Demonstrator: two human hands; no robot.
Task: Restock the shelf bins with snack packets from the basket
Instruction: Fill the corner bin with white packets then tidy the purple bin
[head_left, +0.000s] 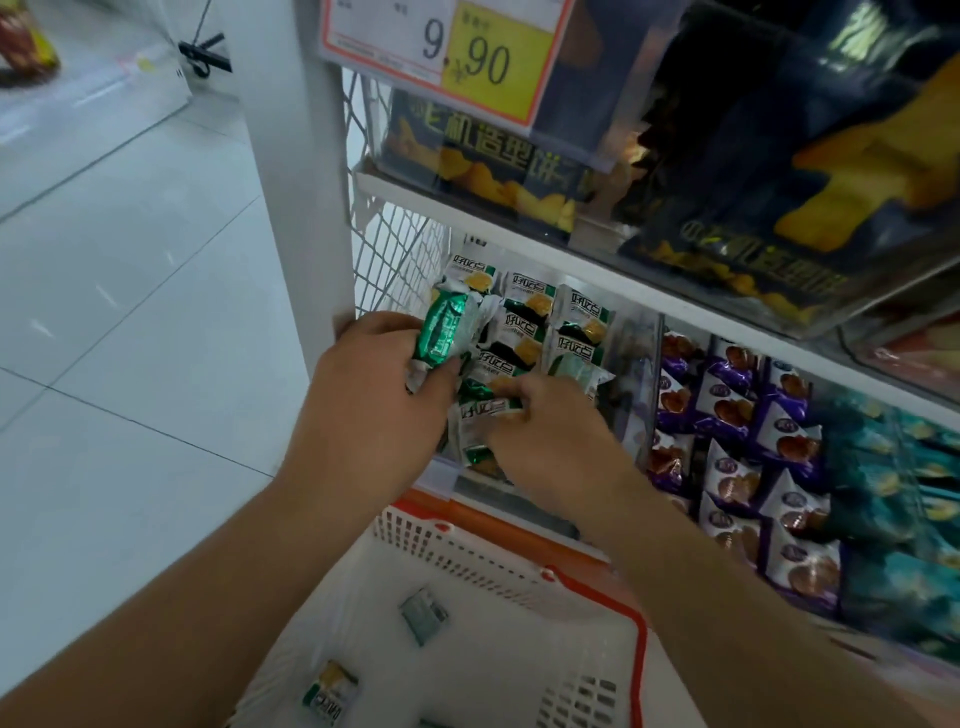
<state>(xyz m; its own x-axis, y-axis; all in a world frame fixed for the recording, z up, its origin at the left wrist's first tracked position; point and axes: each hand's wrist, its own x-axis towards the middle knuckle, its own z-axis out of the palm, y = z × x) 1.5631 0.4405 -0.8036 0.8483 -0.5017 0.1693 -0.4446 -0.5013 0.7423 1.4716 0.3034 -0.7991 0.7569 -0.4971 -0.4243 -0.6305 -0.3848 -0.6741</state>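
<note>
My left hand (379, 384) grips a bunch of green-and-white snack packets (444, 327) in front of the leftmost shelf bin (631, 338). My right hand (556, 421) pinches another green-and-white packet (480, 423) at the bin's front edge. The bin holds several of the same packets (535, 322) in rows. Below my arms stands a white basket (467, 551) with a red handle; two loose packets (423, 616) (332, 693) lie on its bottom.
To the right, a bin of purple packets (737, 447) and one of teal packets (898, 499). The shelf above carries dark blue and yellow snack bags (779, 171) and a price tag (447, 47). A white upright post (296, 171) borders the tiled aisle floor (130, 286) at left.
</note>
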